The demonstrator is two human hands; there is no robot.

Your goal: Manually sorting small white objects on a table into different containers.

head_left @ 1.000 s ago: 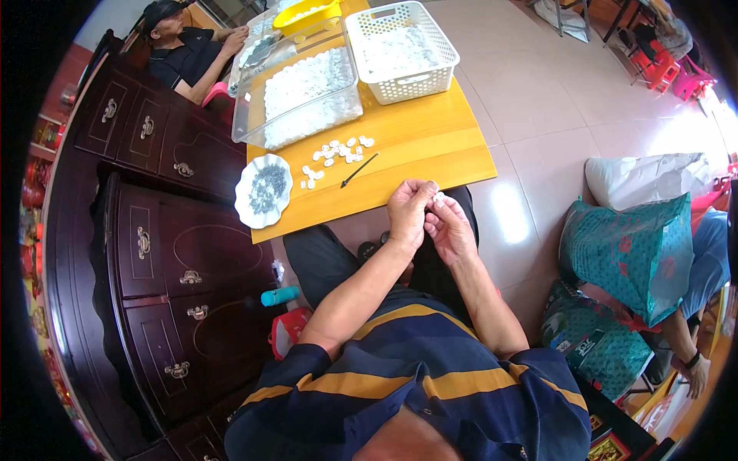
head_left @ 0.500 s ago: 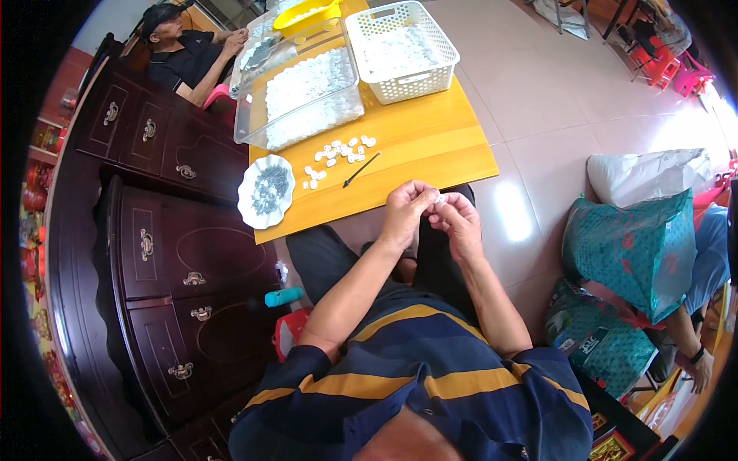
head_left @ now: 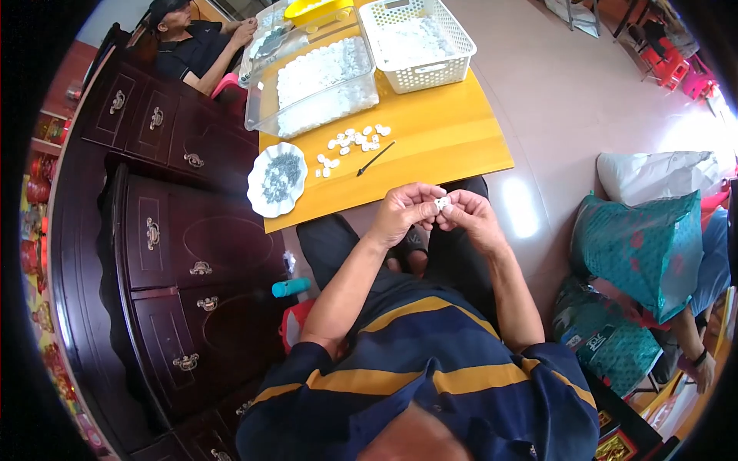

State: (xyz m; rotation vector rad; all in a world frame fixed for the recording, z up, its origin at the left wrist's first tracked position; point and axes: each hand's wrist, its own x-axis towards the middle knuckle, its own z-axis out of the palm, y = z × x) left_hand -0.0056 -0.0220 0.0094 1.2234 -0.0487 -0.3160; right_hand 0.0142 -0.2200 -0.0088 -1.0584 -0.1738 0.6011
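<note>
Just past the table's near edge, a small white plastic piece is pinched between the fingertips of both hands. My left hand grips it from one side, thumb and forefinger pressed together. From the other side my right hand holds it the same way. Its finer details are too small to make out. Several loose white pieces lie on the yellow wooden table beyond my hands. Beside them rests a thin black pointed tool. A scalloped white dish at the left holds small grey pieces.
A clear bin and a perforated white basket, both full of white pieces, stand farther back, near a yellow basin. Dark drawers flank the left. Green bags sit at right. Another person sits far left.
The view has shifted slightly, so the table appears a little right and higher. My fingers have shifted around the white piece, which now shows more plainly between them.
</note>
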